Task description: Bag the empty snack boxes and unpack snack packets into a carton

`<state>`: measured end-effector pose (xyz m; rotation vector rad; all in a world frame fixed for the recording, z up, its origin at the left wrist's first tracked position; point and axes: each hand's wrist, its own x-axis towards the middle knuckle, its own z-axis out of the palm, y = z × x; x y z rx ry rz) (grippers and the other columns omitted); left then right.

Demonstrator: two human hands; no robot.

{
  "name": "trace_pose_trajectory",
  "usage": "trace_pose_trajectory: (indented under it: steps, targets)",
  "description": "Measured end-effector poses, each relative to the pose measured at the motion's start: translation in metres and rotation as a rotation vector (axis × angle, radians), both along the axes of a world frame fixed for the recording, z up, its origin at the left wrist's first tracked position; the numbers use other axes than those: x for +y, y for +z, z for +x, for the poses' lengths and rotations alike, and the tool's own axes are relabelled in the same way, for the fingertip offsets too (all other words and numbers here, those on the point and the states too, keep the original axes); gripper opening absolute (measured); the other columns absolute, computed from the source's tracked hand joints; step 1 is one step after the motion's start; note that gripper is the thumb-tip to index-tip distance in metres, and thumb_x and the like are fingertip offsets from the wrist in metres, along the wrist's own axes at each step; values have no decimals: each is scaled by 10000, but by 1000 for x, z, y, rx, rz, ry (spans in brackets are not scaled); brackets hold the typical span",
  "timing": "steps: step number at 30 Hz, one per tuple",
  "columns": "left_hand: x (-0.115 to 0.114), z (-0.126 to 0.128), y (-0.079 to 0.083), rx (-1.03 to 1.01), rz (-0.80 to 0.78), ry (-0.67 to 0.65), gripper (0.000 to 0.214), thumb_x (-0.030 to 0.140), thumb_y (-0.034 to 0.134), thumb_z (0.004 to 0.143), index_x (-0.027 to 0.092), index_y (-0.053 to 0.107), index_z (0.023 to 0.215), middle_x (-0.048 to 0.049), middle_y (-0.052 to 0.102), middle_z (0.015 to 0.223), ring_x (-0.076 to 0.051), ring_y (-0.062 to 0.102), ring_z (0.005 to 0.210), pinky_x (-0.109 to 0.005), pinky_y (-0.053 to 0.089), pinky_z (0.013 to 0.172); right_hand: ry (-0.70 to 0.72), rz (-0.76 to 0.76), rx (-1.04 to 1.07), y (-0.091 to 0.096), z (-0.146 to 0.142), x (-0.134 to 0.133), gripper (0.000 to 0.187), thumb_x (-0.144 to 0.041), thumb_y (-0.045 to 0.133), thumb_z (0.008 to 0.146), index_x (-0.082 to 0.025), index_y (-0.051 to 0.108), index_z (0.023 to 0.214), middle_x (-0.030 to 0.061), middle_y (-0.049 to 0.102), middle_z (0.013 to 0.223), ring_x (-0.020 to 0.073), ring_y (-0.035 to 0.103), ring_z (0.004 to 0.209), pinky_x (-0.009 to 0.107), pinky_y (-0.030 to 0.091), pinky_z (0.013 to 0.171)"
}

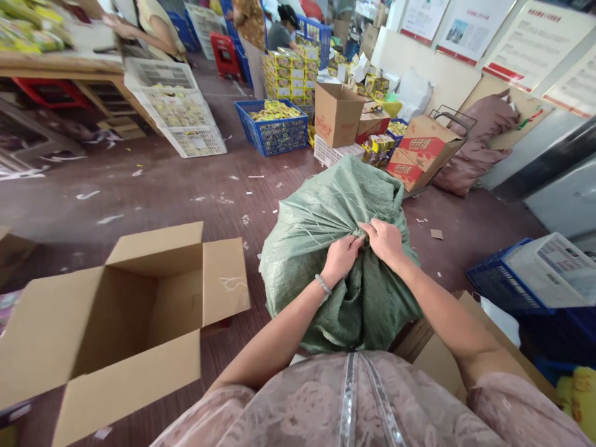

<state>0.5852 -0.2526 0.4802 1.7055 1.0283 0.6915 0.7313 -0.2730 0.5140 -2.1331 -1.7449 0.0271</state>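
Observation:
A large, full green woven sack (pixel 321 198) stands on the floor right in front of me, its top gathered into creases. My left hand (pixel 342 257) pinches the gathered neck from the left, with a beaded bracelet on that wrist. On the other side of the same neck, my right hand (pixel 384 240) is closed with its fingers on the bunched cloth. Both hands nearly meet at the middle of the sack's top. Whatever ties the neck is too small to make out between the fingers.
An open cardboard box (pixel 172 298) with spread flaps sits at left. Ahead are a blue basket (pixel 279 139) of yellow packets, stacked white crates (pixel 186 112) and a carton (pixel 338 115). Blue and white baskets (pixel 549 273) stand at right. Other people work at the back.

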Motion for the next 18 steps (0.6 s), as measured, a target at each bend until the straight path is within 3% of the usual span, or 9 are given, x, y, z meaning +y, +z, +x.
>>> trace_pose_trajectory:
  steps: [3, 5, 8, 12, 15, 18]
  targets:
    - [5, 15, 19, 355, 247, 36, 417, 367, 403, 1063, 167, 630, 776, -100, 698, 792, -224, 652, 753, -300, 389, 689, 2, 94, -24, 8, 8, 16, 452, -481, 459, 1060, -206, 493, 703, 88, 659, 820, 186, 557, 769, 306, 249, 682]
    - [11, 28, 30, 462, 318, 5, 446, 381, 346, 1080, 141, 688, 922, -153, 741, 926, -270, 701, 868, -315, 425, 725, -68, 82, 7, 14, 19, 30, 441, -439, 493, 1052, -206, 466, 679, 70, 634, 775, 170, 517, 725, 307, 231, 673]
    - [19, 44, 38, 507, 346, -65, 500, 382, 294, 1086, 105, 708, 1050, -209, 742, 1027, -313, 715, 978, -345, 474, 787, -190, 26, 68, 19, 33, 49, 475, -425, 519, 1038, -206, 438, 624, 54, 606, 708, 152, 455, 672, 303, 217, 659]
    - [10, 42, 38, 490, 320, -171, 404, 229, 348, 1055, 91, 728, 1056, -233, 739, 1029, -300, 723, 966, -359, 501, 804, -200, -84, 57, 17, 36, 52, 515, -436, 543, 1013, -197, 459, 565, 82, 655, 728, 156, 464, 698, 301, 229, 660]
    - [1, 33, 32, 459, 268, -202, 209, 144, 563, 951, 138, 746, 851, -154, 754, 889, -232, 717, 825, -312, 502, 743, -203, -209, 16, -3, 45, 50, 455, -407, 522, 989, -187, 568, 593, 140, 709, 824, 187, 498, 705, 316, 252, 645]
    - [12, 30, 14, 440, 206, -157, 261, 110, 619, 902, 153, 682, 652, -105, 733, 756, -163, 670, 672, -277, 496, 674, -239, -287, 13, -43, 65, 71, 344, -429, 534, 913, -183, 716, 754, 184, 737, 990, 263, 588, 792, 337, 333, 664]
